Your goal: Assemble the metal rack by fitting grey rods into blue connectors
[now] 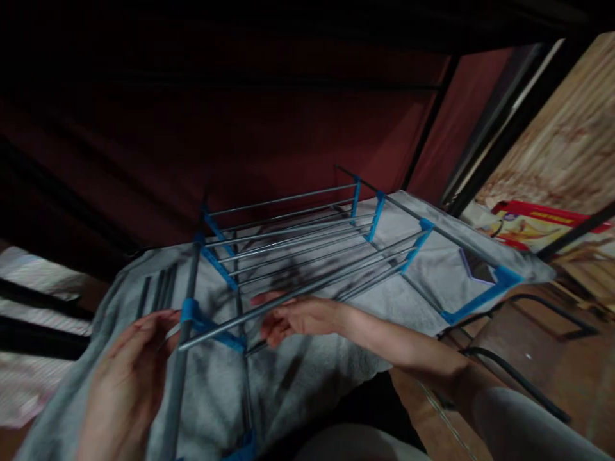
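A drying rack (298, 283) of grey metal tubes with blue plastic joints lies across a grey cloth. At the near left, my left hand (132, 374) is curled against the rack's side tube, its fingertips at a blue joint (189, 311). A small pale strip shows by those fingers; I cannot tell what it is. One long tube (336, 276) slants across the rack, its near end in front of the side tube. My right hand (305, 315) reaches in beneath this tube, fingers loosely bent and apart, with nothing visible in them.
Several short dark tubes (158, 291) lie on the grey cloth (312, 365) at the left. Behind stands a dark red panel (288, 141) with black bars. At the right are a red and yellow box (538, 224) and a black-framed chair (523, 346).
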Demonstrator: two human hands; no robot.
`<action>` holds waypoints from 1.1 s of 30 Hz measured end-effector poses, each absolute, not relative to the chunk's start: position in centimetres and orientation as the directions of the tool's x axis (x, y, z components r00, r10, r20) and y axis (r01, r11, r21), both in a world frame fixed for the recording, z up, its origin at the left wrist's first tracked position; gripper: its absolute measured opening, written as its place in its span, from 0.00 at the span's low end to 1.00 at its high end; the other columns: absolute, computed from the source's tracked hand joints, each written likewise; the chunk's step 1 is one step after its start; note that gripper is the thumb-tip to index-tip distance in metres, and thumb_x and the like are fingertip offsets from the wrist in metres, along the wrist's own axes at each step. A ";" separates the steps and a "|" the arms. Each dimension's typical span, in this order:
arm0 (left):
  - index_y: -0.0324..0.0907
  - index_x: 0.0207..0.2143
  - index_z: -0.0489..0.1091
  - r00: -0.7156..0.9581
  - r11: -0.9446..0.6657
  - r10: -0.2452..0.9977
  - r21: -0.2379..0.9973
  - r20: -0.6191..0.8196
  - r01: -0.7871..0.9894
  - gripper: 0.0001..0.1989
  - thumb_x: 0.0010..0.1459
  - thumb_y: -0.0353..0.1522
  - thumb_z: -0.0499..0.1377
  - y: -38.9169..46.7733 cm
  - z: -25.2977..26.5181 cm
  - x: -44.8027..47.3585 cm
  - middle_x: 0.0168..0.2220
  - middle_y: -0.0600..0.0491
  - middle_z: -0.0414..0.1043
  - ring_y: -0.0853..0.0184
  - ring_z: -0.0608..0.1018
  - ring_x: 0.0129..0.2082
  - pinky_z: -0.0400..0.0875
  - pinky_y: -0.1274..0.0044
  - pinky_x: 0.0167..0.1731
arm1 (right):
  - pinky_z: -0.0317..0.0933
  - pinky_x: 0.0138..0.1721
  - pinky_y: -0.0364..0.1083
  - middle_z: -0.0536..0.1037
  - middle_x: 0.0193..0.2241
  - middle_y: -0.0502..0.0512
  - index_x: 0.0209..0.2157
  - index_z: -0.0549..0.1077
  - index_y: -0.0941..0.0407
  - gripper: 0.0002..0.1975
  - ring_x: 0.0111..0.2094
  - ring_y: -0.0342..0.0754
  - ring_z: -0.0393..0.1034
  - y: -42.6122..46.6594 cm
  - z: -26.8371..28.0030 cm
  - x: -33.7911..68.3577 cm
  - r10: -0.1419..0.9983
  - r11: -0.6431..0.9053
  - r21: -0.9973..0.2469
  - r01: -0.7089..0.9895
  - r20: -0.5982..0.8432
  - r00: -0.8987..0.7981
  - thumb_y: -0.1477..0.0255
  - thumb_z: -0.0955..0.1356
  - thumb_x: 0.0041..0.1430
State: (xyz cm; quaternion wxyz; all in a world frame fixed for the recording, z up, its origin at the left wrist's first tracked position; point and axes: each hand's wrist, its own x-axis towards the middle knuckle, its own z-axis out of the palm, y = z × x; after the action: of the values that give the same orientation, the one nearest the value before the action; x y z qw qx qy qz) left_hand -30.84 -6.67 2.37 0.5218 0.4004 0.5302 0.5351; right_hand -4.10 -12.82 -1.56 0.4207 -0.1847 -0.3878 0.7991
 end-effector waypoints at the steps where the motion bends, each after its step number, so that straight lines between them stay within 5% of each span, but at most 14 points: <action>1: 0.47 0.31 0.79 -0.108 0.103 0.986 0.978 -0.124 -0.180 0.06 0.48 0.35 0.67 -6.6 2.6 -30.6 0.37 0.59 0.81 0.67 0.78 0.46 0.77 0.83 0.38 | 0.70 0.42 0.46 0.82 0.34 0.50 0.51 0.76 0.52 0.28 0.34 0.45 0.76 -13.0 -1.8 -4.4 0.855 -0.338 -0.734 -0.589 0.022 -0.517 0.55 0.78 0.51; 5: 0.42 0.40 0.80 -0.037 0.156 0.985 0.967 -0.167 -0.203 0.17 0.46 0.36 0.70 -6.2 2.8 -30.2 0.40 0.54 0.81 0.67 0.79 0.42 0.75 0.83 0.34 | 0.68 0.40 0.44 0.81 0.32 0.51 0.45 0.78 0.56 0.18 0.32 0.43 0.74 -13.4 -2.5 -5.6 0.948 -0.241 -0.699 -0.673 -0.023 -0.316 0.60 0.74 0.58; 11: 0.41 0.47 0.76 0.039 0.201 0.979 0.954 -0.198 -0.223 0.23 0.49 0.39 0.70 -6.4 2.9 -29.3 0.35 0.50 0.80 0.60 0.81 0.40 0.76 0.75 0.36 | 0.68 0.38 0.45 0.82 0.31 0.52 0.43 0.81 0.57 0.16 0.31 0.44 0.74 -12.8 -2.2 -6.5 0.992 -0.084 -0.745 -0.661 -0.001 -0.125 0.62 0.75 0.56; 26: 0.41 0.34 0.75 0.056 0.190 0.981 0.964 -0.183 -0.185 0.21 0.40 0.39 0.76 -4.3 1.0 -27.8 0.27 0.57 0.72 0.72 0.72 0.24 0.65 0.80 0.24 | 0.70 0.33 0.45 0.82 0.30 0.52 0.36 0.81 0.56 0.12 0.29 0.44 0.75 -11.4 -2.5 -7.0 1.000 0.018 -0.767 -0.641 -0.001 0.030 0.63 0.75 0.53; 33: 0.43 0.34 0.73 0.084 0.184 0.982 0.968 -0.171 -0.169 0.22 0.39 0.37 0.78 -4.2 1.3 -27.7 0.29 0.58 0.72 0.71 0.74 0.28 0.69 0.80 0.29 | 0.69 0.31 0.45 0.82 0.28 0.53 0.34 0.82 0.56 0.13 0.27 0.45 0.75 -11.3 -2.6 -7.1 0.999 0.018 -0.761 -0.648 -0.011 0.041 0.63 0.76 0.50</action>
State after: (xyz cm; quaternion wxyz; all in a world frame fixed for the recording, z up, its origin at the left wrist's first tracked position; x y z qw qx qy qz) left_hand -27.73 -4.25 1.34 0.6018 0.4241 0.4792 0.4778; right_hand -7.10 -11.33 -2.60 0.6534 -0.3059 -0.2866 0.6303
